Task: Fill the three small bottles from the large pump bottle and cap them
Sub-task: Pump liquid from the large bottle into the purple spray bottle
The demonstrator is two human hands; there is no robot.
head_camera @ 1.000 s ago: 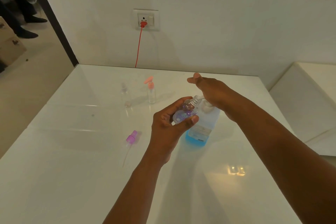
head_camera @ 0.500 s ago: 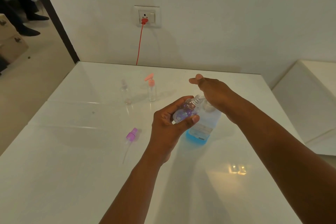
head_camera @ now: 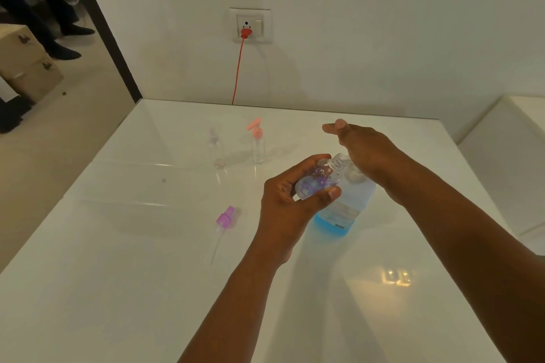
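A: Let us take the large pump bottle as the landmark. What is nearest to the camera?

B: The two bare forearms come up from the lower edge, over the white table. The left hand is just to the left of the pump bottle. Its fingers and thumb are curled round a small bottle with a purple pattern and grip it. This small bottle is tilted, and its open threaded neck points up and to the right, toward the pump head.

A: And the pump bottle itself?

B: It stands upright on the table. There is blue liquid in its lower part and a label on the front. The right hand lies on top of it, over the pump head, with the fingers stretched out flat and held together, so it presses and does not grip. I cannot tell if liquid is coming out.

A: What lies on the left of the landmark?

B: A purple spray cap with a thin tube lies on its side on the table, well apart from the pump bottle.

A: And farther away?

B: Behind and to the left of the pump bottle, two more small clear bottles stand upright, near each other. One has a pink pump cap; the other has a pale top that is too blurred to describe. Behind the table, on the wall, a red plug sits in a socket.
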